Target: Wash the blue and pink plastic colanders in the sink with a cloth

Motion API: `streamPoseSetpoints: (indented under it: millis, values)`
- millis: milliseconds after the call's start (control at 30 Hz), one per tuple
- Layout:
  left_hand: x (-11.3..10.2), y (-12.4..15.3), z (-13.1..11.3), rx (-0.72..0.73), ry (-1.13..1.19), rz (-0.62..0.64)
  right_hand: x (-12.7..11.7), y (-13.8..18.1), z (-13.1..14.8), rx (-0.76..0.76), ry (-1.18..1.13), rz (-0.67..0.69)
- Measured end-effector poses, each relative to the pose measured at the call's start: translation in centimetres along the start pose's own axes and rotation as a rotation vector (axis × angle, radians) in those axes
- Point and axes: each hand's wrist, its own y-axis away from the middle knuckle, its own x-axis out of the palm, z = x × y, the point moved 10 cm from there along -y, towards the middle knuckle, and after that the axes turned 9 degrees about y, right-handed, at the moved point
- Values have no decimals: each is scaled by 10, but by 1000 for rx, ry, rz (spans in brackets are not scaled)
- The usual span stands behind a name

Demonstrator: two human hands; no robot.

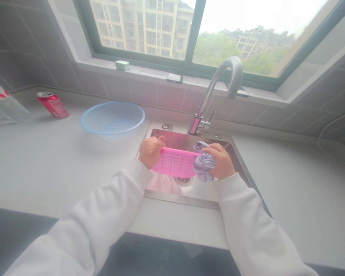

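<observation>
A pink perforated plastic basket (176, 163) is held up over the steel sink (172, 197), tilted so that its side faces me. My left hand (151, 151) grips its left end, thumb up along the rim. At the right end my right hand (222, 161) is closed around a crumpled light purple cloth (204, 163), which is pressed against the basket. The fingers behind the cloth are partly hidden. Below the basket the sink drain (184, 180) shows.
A chrome faucet (209, 99) arches behind the sink. On the counter to the left are a blue colander (113, 119), a red can (53, 104) and a clear plastic bottle (7, 103). A pale green box (122, 65) and a dark flat object (174, 77) lie on the windowsill.
</observation>
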Motion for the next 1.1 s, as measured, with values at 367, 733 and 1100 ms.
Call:
streamPoseSetpoints:
  millis: [367,733,1100]
  values:
    - [66,21,-40,158,-426,327,9,-6,34,-76,239,31]
    - [2,1,25,-145,229,-9,6,6,-20,163,-90,33]
    - [68,22,-35,28,-382,341,15,-4,35,-42,170,78]
